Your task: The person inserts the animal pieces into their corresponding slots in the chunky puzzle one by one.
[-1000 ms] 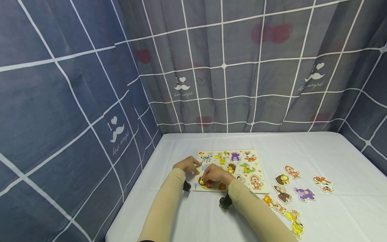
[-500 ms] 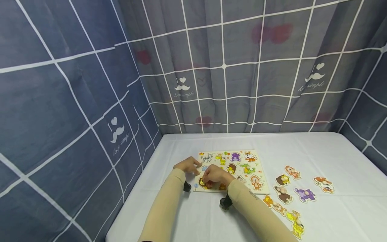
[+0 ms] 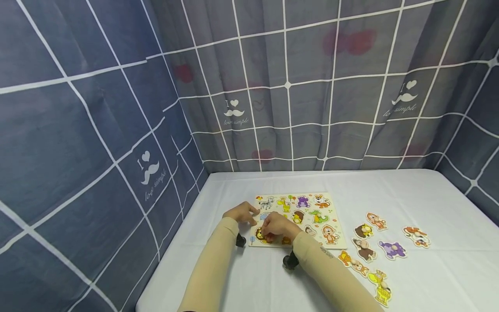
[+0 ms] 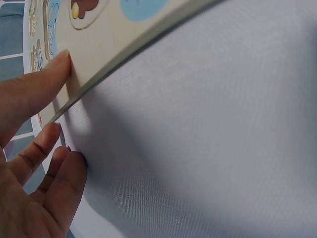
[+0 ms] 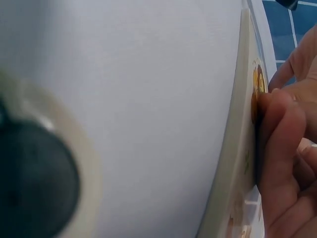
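Observation:
A wooden animal puzzle board (image 3: 336,242) lies on the white table. My right hand (image 3: 276,226) is over its lower left part, fingers curled and pinching at the lion piece (image 3: 260,235). In the right wrist view, the fingertips of the right hand (image 5: 285,144) press close against the board, beside the lion, and hide the piece's knob. At the board's left edge is my left hand (image 3: 242,213). The left wrist view shows the thumb of this left hand (image 4: 37,163) resting on the board's face, its loosely bent fingers beside the edge.
Several loose puzzle pieces lie right of the board: monkey (image 3: 377,221), hedgehog (image 3: 364,231), brown animal (image 3: 364,250), purple hippo (image 3: 392,250), tiger (image 3: 416,237) and giraffe (image 3: 380,288). A checked curtain (image 3: 269,130) hangs behind and beside the white table (image 3: 234,281).
Both hands stay at the same places on the board. The view shifts very slightly; the loose pieces have not moved.

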A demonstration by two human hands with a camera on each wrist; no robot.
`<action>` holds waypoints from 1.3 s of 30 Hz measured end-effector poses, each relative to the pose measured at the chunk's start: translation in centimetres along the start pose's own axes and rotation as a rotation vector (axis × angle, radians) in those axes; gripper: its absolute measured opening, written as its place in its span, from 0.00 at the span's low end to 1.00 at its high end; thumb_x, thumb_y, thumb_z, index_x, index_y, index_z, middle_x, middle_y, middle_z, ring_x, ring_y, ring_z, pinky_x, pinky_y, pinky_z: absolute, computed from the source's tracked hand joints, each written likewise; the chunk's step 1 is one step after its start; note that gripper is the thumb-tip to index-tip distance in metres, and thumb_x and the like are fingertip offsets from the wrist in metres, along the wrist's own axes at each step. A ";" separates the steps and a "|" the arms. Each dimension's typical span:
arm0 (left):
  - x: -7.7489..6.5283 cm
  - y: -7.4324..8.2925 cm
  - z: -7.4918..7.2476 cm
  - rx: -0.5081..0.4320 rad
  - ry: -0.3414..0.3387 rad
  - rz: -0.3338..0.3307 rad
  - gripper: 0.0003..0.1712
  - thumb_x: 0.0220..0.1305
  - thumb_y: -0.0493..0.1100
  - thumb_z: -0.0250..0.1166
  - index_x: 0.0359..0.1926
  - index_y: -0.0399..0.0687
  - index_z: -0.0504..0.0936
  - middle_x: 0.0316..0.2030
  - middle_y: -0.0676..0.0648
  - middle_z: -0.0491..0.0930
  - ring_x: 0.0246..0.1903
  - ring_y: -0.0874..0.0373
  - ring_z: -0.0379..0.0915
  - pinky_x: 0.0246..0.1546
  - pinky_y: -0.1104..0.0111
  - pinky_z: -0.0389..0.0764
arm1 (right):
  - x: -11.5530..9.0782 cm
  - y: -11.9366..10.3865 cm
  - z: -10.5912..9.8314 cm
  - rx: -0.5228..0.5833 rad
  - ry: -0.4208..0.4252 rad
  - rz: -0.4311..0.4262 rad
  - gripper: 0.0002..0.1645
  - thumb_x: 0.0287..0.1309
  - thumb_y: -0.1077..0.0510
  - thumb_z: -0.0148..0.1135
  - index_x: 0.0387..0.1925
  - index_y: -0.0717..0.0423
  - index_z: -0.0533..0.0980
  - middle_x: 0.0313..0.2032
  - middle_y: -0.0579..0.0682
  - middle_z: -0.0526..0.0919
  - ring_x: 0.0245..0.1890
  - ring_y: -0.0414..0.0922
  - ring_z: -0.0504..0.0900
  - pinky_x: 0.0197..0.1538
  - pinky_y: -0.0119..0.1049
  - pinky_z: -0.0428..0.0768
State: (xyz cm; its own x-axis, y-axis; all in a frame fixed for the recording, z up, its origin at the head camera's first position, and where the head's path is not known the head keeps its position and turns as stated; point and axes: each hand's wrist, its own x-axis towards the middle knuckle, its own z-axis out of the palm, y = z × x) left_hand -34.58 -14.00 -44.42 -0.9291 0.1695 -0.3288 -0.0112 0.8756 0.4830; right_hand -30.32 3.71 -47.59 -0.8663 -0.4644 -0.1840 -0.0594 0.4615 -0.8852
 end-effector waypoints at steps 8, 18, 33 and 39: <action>-0.2 -0.1 0.1 0.005 -0.004 0.016 0.31 0.53 0.41 0.77 0.60 0.57 0.82 0.68 0.43 0.73 0.69 0.42 0.66 0.69 0.49 0.68 | -0.9 -0.3 0.4 -0.131 0.065 -0.017 0.09 0.56 0.67 0.67 0.21 0.62 0.82 0.16 0.49 0.83 0.15 0.39 0.78 0.22 0.30 0.79; -0.3 -0.1 0.1 0.003 0.006 0.005 0.31 0.52 0.41 0.77 0.59 0.57 0.83 0.68 0.42 0.72 0.69 0.41 0.65 0.69 0.48 0.67 | -2.0 -0.4 0.0 -0.251 0.102 -0.013 0.10 0.54 0.63 0.71 0.19 0.58 0.82 0.16 0.49 0.84 0.16 0.41 0.80 0.23 0.32 0.79; -0.1 -0.4 0.2 0.045 0.007 0.013 0.30 0.52 0.42 0.77 0.59 0.56 0.83 0.66 0.43 0.75 0.65 0.44 0.70 0.67 0.51 0.70 | -5.7 -1.2 -2.1 -0.228 0.014 -0.150 0.14 0.58 0.66 0.65 0.18 0.68 0.79 0.11 0.48 0.74 0.12 0.39 0.66 0.21 0.29 0.67; -0.2 0.0 0.0 0.032 0.019 0.013 0.30 0.52 0.41 0.77 0.59 0.56 0.83 0.65 0.43 0.74 0.66 0.43 0.68 0.69 0.49 0.67 | -6.8 -0.9 -3.1 -0.235 -0.012 -0.158 0.13 0.58 0.67 0.64 0.18 0.67 0.79 0.11 0.45 0.72 0.13 0.38 0.65 0.20 0.29 0.65</action>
State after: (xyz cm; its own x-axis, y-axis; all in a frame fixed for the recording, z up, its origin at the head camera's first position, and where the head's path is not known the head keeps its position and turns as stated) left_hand -34.35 -14.02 -44.36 -0.9358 0.1727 -0.3072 0.0124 0.8873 0.4610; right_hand -25.94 8.74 -44.20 -0.8311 -0.5531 -0.0582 -0.3080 0.5448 -0.7799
